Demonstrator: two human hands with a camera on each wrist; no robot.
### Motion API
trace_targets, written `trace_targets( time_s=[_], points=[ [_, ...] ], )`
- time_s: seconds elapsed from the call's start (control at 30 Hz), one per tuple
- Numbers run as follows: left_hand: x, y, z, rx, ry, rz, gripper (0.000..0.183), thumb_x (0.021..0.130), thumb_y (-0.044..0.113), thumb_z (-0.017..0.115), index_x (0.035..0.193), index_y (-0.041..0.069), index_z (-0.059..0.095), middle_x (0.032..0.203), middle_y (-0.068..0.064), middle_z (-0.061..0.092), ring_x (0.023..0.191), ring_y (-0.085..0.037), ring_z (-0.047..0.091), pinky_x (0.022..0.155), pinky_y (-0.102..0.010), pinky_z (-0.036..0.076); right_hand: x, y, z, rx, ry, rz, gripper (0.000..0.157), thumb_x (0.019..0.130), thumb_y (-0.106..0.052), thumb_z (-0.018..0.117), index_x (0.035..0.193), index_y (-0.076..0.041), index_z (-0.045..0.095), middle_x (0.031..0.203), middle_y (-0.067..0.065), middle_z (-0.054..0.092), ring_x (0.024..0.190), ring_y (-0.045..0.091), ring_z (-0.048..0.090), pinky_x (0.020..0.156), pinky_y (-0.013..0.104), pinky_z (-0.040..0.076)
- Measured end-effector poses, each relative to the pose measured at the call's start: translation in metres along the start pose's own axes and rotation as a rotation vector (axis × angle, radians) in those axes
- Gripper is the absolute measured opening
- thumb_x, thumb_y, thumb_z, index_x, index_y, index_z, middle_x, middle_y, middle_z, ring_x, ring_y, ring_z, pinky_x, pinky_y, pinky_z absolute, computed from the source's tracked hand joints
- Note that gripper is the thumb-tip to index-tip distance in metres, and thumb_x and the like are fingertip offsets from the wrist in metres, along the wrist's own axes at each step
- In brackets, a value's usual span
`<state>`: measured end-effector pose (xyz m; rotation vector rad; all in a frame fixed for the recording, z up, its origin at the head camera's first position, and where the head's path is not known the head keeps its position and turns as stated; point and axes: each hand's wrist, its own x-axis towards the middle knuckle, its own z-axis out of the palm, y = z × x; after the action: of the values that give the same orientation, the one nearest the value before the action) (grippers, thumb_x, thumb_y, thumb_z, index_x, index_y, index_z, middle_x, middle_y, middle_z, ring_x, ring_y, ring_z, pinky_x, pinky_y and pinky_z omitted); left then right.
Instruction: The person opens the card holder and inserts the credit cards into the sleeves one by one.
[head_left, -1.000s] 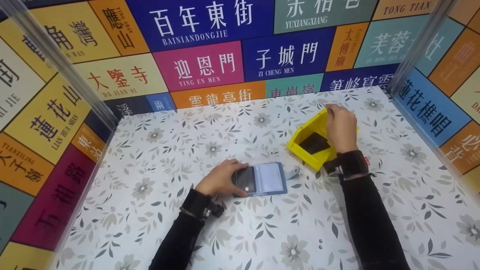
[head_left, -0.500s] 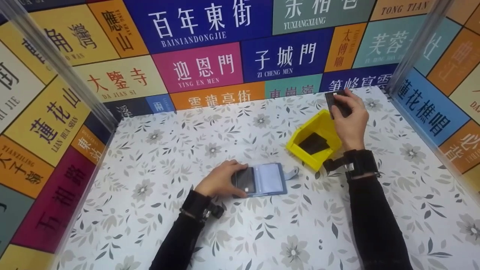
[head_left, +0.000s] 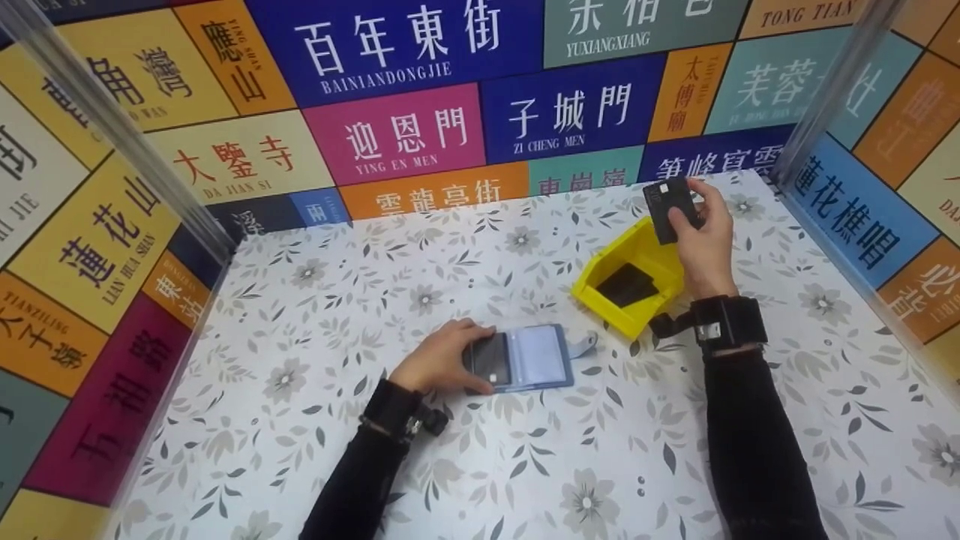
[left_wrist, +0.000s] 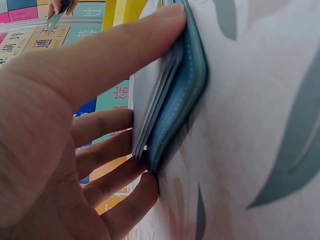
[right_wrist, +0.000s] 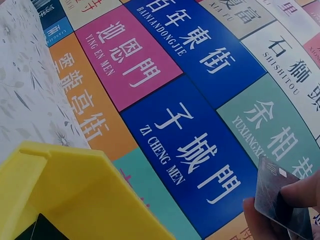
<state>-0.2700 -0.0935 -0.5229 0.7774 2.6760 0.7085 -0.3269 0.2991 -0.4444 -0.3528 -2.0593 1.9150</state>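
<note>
Black rectangular chip card (head_left: pixel 666 217) swings face-on, right hand (head_left: pixel 712 251) pinching it near yellow plastic bin (head_left: pixel 616 320); left hand (head_left: pixel 436 356) grips blue folding wallet (head_left: pixel 541 357), bin's near-left.

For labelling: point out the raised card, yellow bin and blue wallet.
Raised card (head_left: pixel 664 202), head view: its dark face.
Yellow bin (head_left: pixel 639 248), head view: its inner wall.
Blue wallet (head_left: pixel 539 356), head view: its pale page.

Over there, the person is wearing plain, long black sleeves (head_left: pixel 757 439). A chunky black left wristband (head_left: pixel 388 405) and a matching right wristband (head_left: pixel 739 321) are sitting just past them, each carrying a stubby black camera mount (head_left: pixel 664 325) and showing a small silvery piece (head_left: pixel 707 331).
</note>
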Motion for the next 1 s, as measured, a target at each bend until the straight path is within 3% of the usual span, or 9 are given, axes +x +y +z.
trace_targets(
  time_s=[0.17,0.3,0.5,0.73,0.8,0.87,1.0],
  points=[
    [0.000,0.001,-0.001,0.001,0.002,0.000,0.099,0.067,0.042,0.095,0.153,0.018,0.052,0.149,-0.010,0.054,0.135,-0.029,0.051,0.117,-0.048,0.042,-0.001,0.001,0.004,0.065,0.008,0.042,0.034,0.102,-0.017,0.063,0.136,-0.016,0.056,0.112,0.003,0.063,0.106,0.020,0.062,0.095,0.025,0.058],
    [0.001,0.001,0.000,0.009,0.000,-0.002,0.099,0.068,0.043,0.095,0.153,0.018,0.052,0.150,-0.010,0.054,0.136,-0.029,0.051,0.117,-0.047,0.041,-0.003,0.004,0.011,0.075,-0.018,0.038,0.025,0.099,-0.015,0.069,0.121,-0.008,0.061,0.103,0.005,0.067,0.093,0.017,0.067,0.080,0.020,0.060],
    [0.000,0.002,0.000,0.013,-0.003,-0.010,0.099,0.068,0.043,0.095,0.154,0.019,0.051,0.153,-0.012,0.051,0.139,-0.032,0.049,0.119,-0.049,0.039,-0.012,0.007,0.030,0.101,-0.116,0.022,0.013,0.100,-0.010,0.067,0.106,-0.009,0.055,0.099,0.007,0.055,0.092,0.018,0.060,0.079,0.019,0.058],
    [-0.001,0.004,-0.003,0.000,-0.005,0.002,0.100,0.071,0.047,0.093,0.156,0.019,0.048,0.151,-0.008,0.053,0.137,-0.029,0.051,0.118,-0.048,0.041,-0.022,0.009,0.052,0.127,-0.244,0.052,0.015,0.101,-0.008,0.065,0.107,-0.004,0.052,0.097,0.007,0.053,0.088,0.016,0.057,0.076,0.018,0.055],
    [0.000,0.006,-0.003,-0.017,0.033,0.017,0.095,0.076,0.048,0.089,0.156,0.019,0.048,0.152,-0.007,0.054,0.138,-0.029,0.051,0.117,-0.048,0.041,-0.028,0.011,0.060,0.102,-0.293,0.062,0.015,0.101,-0.011,0.065,0.107,-0.006,0.052,0.097,0.007,0.055,0.088,0.017,0.059,0.077,0.019,0.056],
    [0.003,0.008,-0.002,-0.065,0.116,0.046,0.083,0.085,0.046,0.083,0.154,0.016,0.049,0.150,-0.008,0.056,0.137,-0.029,0.053,0.116,-0.047,0.043,-0.037,0.012,0.070,0.079,-0.361,0.069,0.015,0.101,-0.011,0.066,0.107,-0.005,0.053,0.097,0.007,0.057,0.089,0.019,0.060,0.079,0.023,0.057],
    [0.010,0.014,-0.002,-0.327,0.326,0.092,0.054,0.100,0.029,0.069,0.147,0.007,0.055,0.136,-0.015,0.067,0.125,-0.031,0.063,0.106,-0.045,0.053,-0.058,0.018,0.095,-0.015,-0.520,0.069,0.017,0.097,-0.013,0.072,0.100,-0.005,0.058,0.094,0.008,0.067,0.088,0.021,0.066,0.081,0.029,0.060]
  ],
)
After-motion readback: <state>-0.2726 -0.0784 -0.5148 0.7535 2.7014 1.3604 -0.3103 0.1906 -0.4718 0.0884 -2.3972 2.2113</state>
